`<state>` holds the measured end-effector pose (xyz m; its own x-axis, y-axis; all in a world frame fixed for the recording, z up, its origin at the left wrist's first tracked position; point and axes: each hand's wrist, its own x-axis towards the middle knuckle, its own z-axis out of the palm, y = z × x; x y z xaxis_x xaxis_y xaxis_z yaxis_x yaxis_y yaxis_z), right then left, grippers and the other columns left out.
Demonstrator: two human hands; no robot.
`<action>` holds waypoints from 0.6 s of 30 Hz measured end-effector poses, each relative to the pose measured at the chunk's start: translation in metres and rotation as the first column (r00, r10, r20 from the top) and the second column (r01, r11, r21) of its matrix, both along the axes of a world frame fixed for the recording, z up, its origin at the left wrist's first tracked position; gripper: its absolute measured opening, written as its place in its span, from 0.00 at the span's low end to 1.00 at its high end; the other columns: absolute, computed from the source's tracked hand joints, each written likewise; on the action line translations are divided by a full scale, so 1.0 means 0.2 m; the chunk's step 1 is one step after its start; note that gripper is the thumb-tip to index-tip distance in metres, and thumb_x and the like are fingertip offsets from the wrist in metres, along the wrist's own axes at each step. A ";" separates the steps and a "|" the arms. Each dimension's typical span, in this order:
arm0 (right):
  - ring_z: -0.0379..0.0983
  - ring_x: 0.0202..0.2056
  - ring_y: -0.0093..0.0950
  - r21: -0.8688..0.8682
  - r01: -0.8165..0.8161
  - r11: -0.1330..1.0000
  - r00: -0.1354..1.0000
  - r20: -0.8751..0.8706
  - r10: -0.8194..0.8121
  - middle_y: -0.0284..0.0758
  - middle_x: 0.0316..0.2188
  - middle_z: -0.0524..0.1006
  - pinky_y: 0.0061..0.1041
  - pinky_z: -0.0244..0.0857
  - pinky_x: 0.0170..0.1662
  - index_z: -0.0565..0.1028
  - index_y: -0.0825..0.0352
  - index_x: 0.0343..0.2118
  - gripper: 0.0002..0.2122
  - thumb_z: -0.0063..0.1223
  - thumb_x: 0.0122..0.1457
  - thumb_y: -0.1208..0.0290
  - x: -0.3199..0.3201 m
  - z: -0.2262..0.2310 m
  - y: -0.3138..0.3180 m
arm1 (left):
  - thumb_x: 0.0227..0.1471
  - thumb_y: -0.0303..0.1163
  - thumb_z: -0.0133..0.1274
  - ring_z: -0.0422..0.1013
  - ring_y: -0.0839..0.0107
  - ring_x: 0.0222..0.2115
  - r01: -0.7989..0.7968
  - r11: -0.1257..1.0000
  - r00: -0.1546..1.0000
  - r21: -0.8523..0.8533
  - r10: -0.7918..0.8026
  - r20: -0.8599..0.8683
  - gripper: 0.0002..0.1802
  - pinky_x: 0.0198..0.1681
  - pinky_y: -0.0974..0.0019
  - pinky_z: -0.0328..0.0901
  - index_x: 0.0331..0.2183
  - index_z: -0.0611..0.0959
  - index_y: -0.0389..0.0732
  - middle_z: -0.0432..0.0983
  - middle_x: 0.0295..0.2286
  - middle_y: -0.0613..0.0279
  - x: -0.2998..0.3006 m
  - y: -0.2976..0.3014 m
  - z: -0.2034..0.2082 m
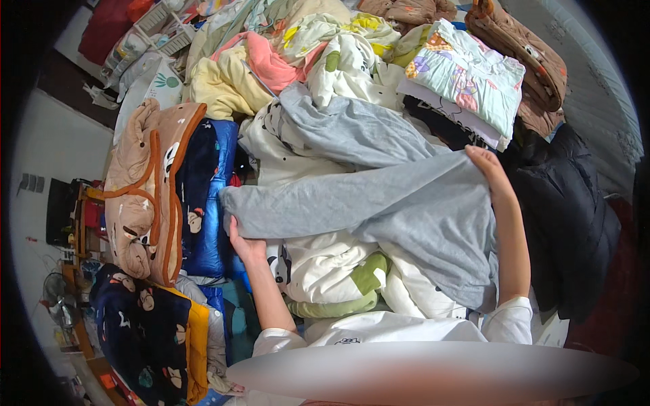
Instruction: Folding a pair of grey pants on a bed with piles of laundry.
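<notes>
The left hand [248, 249] grips the tip of one long leg of a pair of plain grey soft-fabric trousers [413, 196], its thumb upright against the cloth and its other fingers mostly hidden, so how tightly they curl cannot be told. The right hand [489, 172] has its fingers nearly closed, pinching the trousers' upper edge, with the fabric drawn between both hands and the wide part hanging below the right fingers. The second grey leg lies slack beyond and to the left of those fingers, over rumpled white bedding with panda prints and green patches [325, 271], which also shows beneath the stretched leg. Just left of the left fingers stands a shiny blue padded bundle [208, 247]; farther left is a folded tan fleece blanket with rust-brown trim [125, 169]. Just beyond the right fingertips sits a stack of folded clothes topped by a pale mint printed garment [467, 78], while a black puffy quilted item [562, 210] lies to the right of that hand.
</notes>
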<state>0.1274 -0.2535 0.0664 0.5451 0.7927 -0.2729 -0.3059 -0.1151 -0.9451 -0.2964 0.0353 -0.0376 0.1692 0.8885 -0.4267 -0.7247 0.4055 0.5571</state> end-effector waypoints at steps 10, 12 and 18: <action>0.59 0.24 0.08 -0.259 -0.056 0.964 0.847 0.499 0.183 0.17 0.20 0.67 0.13 0.53 0.27 0.73 0.66 0.24 0.15 0.49 0.62 0.60 0.16 -0.05 0.04 | 0.50 0.40 0.54 0.65 0.57 0.51 0.098 0.992 0.973 -0.076 -0.111 -0.201 0.27 0.54 0.50 0.59 0.51 0.70 0.40 0.68 0.51 0.57 -0.26 -0.04 -0.52; 0.59 0.24 0.08 -0.198 -0.003 0.980 0.868 0.487 0.101 0.18 0.20 0.67 0.13 0.54 0.27 0.73 0.67 0.24 0.15 0.50 0.61 0.61 0.14 -0.05 0.05 | 0.51 0.41 0.53 0.64 0.57 0.51 0.055 0.995 0.997 -0.084 -0.050 0.067 0.28 0.54 0.49 0.59 0.52 0.70 0.40 0.67 0.51 0.56 -0.25 -0.04 -0.37; 0.70 0.41 0.42 -0.107 0.323 0.940 0.056 0.994 0.094 0.40 0.37 0.75 0.36 0.61 0.47 0.71 0.69 0.41 0.16 0.57 0.50 0.70 -0.12 0.04 0.10 | 0.56 0.42 0.49 0.61 0.58 0.54 0.208 0.966 0.978 0.154 -0.204 -0.041 0.28 0.56 0.47 0.55 0.54 0.67 0.39 0.65 0.53 0.58 -0.31 -0.04 -0.03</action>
<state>0.1040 -0.2338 0.0747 0.5446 0.7070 0.4513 0.8385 -0.4463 -0.3127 -0.3589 0.0270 -0.0446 0.3466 0.8917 -0.2913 -0.6197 0.4508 0.6425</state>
